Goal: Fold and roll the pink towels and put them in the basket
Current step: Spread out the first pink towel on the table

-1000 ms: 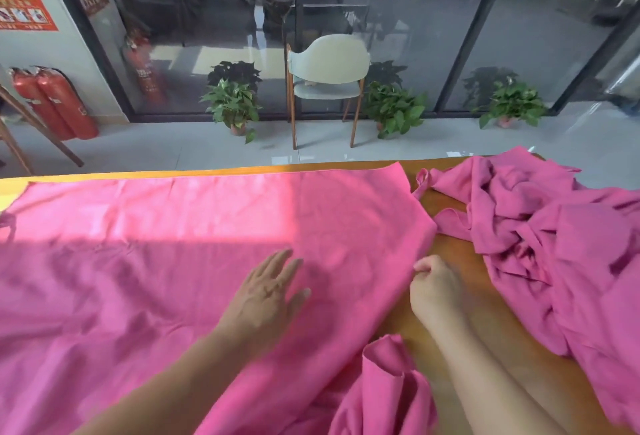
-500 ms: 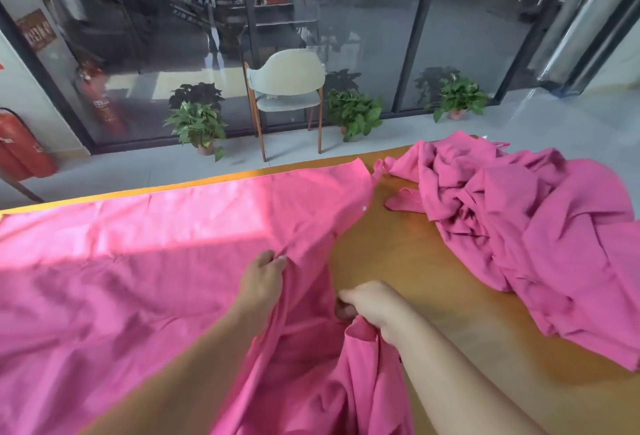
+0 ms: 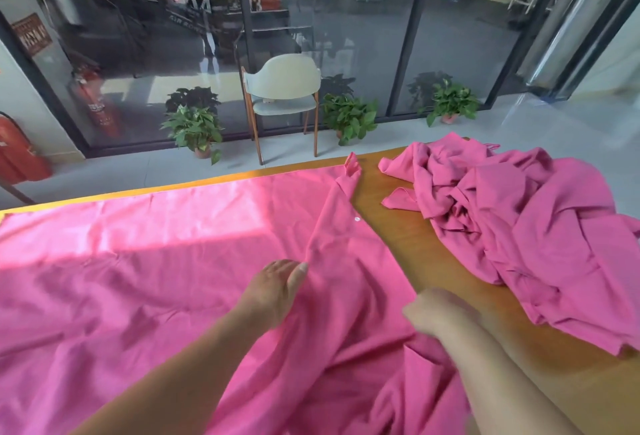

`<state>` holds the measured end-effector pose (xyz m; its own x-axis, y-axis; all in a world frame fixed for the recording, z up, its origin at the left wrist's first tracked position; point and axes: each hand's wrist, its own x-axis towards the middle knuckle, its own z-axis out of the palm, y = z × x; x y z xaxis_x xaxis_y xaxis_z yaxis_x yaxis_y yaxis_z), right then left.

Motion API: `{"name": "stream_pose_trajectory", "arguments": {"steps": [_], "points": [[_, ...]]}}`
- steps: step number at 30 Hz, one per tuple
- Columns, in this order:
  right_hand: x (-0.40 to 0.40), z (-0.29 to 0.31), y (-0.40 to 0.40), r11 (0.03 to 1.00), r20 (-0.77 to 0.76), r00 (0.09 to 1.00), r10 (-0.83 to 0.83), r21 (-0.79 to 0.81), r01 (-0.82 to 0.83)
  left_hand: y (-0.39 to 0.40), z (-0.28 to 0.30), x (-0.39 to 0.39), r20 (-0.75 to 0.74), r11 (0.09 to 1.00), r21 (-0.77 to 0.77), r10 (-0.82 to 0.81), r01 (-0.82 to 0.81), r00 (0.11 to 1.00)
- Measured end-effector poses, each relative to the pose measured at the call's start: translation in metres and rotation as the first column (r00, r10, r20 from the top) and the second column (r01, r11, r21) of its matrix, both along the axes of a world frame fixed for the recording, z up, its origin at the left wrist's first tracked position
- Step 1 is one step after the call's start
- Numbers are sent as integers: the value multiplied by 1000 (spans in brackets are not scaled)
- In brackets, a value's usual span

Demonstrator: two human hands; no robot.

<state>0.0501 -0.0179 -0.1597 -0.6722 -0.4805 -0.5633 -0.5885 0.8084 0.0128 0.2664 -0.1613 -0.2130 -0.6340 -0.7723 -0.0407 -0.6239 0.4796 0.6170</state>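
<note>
Left hand [image 3: 277,291] pinches the spread towel [image 3: 138,261]; right hand [image 3: 438,310] is blurred, grip unclear.

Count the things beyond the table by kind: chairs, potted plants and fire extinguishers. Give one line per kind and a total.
Pale green chair with wooden legs: 1
Leafy green potted plants: 3
Red fire extinguishers: 1 at the left edge; another shows only as a reflection in the glass
Total: 5

Spread towel [image 3: 156,261] lies left of heaped towels [image 3: 519,226] on table [image 3: 398,237].
</note>
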Motion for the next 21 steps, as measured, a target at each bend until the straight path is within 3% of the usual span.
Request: {"name": "stream_pose_trajectory", "arguments": {"steps": [3, 5, 7, 9, 10, 12, 15, 21], "points": [[-13, 3, 17, 948, 23, 994, 106, 300, -108, 5, -18, 4, 229, 982, -143, -91, 126, 969], [-14, 2, 21, 918, -28, 985, 169, 368, -147, 6, -25, 8, 325, 978, -171, -62, 124, 944], [-14, -2, 15, 963, -238, 951, 199, 229, -144, 5, -29, 8, 342, 968, -222, -39, 121, 939], [-13, -6, -2, 985, -426, 899, 106, -80, -154, 3, -31, 9, 362, 959, -256, -22, 122, 932], [-10, -11, -14, 950, -430, 900, 69, -247, -190, 2, -34, 9, 379, 958, -260, -16, 123, 925], [0, -28, -37, 844, -319, 928, 194, -428, -324, -1, -38, 9, 408, 961, -249, -9, 120, 913], [9, -61, -53, 776, -215, 876, 432, -406, -483, -3, -44, 8, 405, 961, -250, -7, 118, 914], [-30, -85, -19, 876, -204, 938, 280, -345, -337, -14, -41, 9, 430, 957, -260, -5, 129, 903]]}}
